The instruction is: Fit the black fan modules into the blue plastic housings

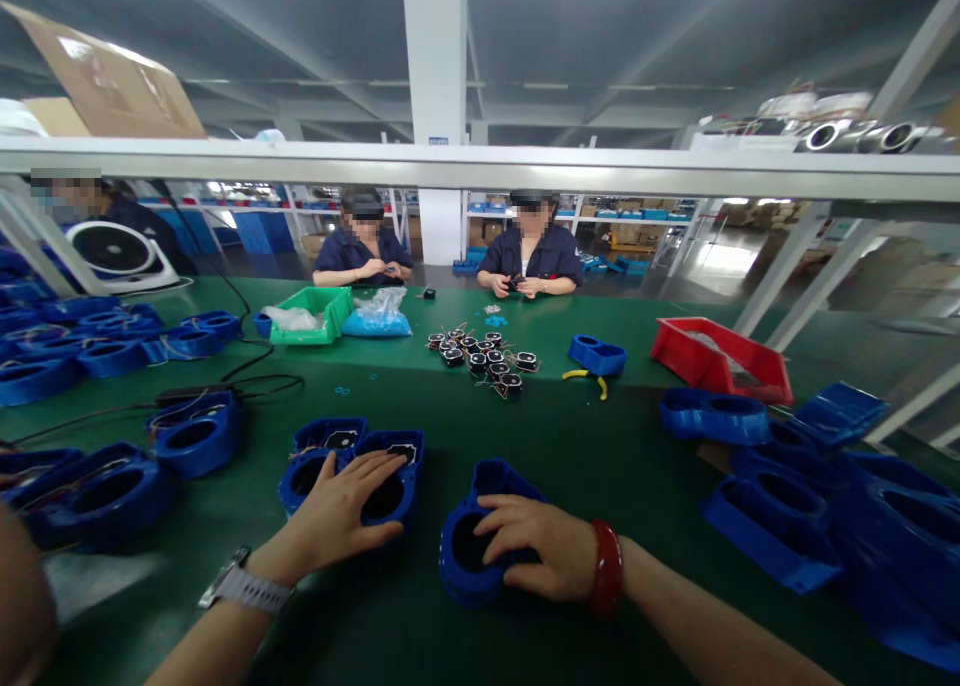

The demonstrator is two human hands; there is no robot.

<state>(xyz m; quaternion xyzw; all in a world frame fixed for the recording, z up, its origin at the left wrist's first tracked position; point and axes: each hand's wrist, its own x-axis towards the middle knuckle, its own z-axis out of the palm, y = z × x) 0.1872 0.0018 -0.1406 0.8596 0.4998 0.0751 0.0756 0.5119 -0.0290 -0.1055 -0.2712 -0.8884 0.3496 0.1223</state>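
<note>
My left hand (339, 516) lies with fingers spread flat on a blue plastic housing (394, 466) with a round opening, beside a second like housing (322, 451). A watch sits on that wrist. My right hand (536, 546), with a red bangle at the wrist, curls its fingers over another blue housing (469, 556) standing on the green table (570, 446), gripping its top edge.
More blue housings are piled at the right (787, 516) and left (105, 486). Small black fans with wires (484, 356), yellow pliers (589, 378), a red bin (720, 361) and a green bin (311, 316) lie farther out. Two people work across the table.
</note>
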